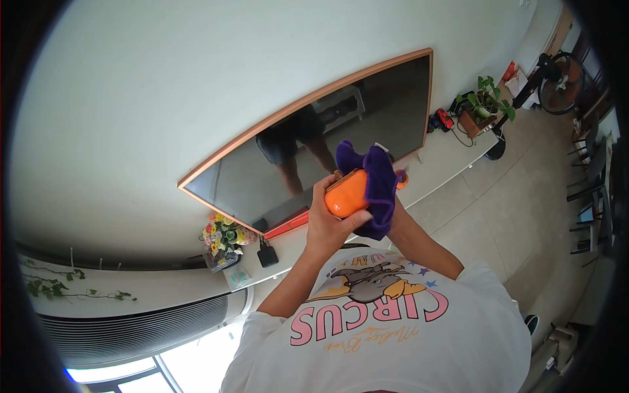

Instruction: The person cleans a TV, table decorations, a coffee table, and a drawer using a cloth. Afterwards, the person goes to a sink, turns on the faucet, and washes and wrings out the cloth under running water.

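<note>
My left hand (325, 219) is wrapped around a glossy, rounded orange object (346, 194) whose exact kind I cannot make out. Its thumb lies along the near side. A purple cloth (380, 177) with a small white tag covers the right part of this object, and a bit of orange shows past the cloth's far edge. My right hand (397, 219) is behind the cloth and seems to hold it against the object; its fingers are mostly hidden. Both hands are raised in front of my chest, above the long white cabinet.
A wood-framed television (380, 98) stands by the wall on the white cabinet (452, 164). Flowers (223, 232), a black box (266, 255), a red flat item (288, 224) and a potted plant (483, 108) are along it. A fan (560, 82) stands at the far right.
</note>
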Demonstrator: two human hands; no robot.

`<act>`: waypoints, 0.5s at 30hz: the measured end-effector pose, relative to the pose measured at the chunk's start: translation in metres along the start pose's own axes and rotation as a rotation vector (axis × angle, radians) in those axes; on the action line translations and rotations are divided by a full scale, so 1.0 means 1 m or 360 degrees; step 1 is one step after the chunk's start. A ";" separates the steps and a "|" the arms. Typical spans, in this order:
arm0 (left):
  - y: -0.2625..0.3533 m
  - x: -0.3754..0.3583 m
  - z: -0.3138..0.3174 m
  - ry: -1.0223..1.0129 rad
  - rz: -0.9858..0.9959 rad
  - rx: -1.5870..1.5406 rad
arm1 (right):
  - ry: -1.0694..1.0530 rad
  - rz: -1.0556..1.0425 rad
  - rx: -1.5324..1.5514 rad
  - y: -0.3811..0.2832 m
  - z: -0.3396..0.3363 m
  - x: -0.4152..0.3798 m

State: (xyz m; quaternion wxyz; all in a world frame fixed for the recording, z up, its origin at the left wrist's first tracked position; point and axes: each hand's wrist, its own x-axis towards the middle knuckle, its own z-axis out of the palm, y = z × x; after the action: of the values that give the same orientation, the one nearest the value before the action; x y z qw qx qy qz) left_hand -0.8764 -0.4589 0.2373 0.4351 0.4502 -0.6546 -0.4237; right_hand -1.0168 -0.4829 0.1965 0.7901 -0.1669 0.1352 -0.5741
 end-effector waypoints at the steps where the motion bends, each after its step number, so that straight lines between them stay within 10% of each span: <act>1: -0.002 0.002 0.002 0.0074 -0.0087 -0.0060 | -0.0019 0.0031 0.0037 0.001 -0.006 0.002; 15: -0.048 0.019 0.018 0.0325 0.0055 -0.0485 | 0.0027 -0.0031 -0.0326 0.029 -0.007 -0.003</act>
State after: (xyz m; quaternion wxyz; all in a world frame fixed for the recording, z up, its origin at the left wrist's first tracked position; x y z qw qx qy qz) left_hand -0.8875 -0.4854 0.1911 0.5697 0.4084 -0.5429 -0.4625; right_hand -0.9959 -0.4732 0.1781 0.7623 -0.2432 0.1981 -0.5662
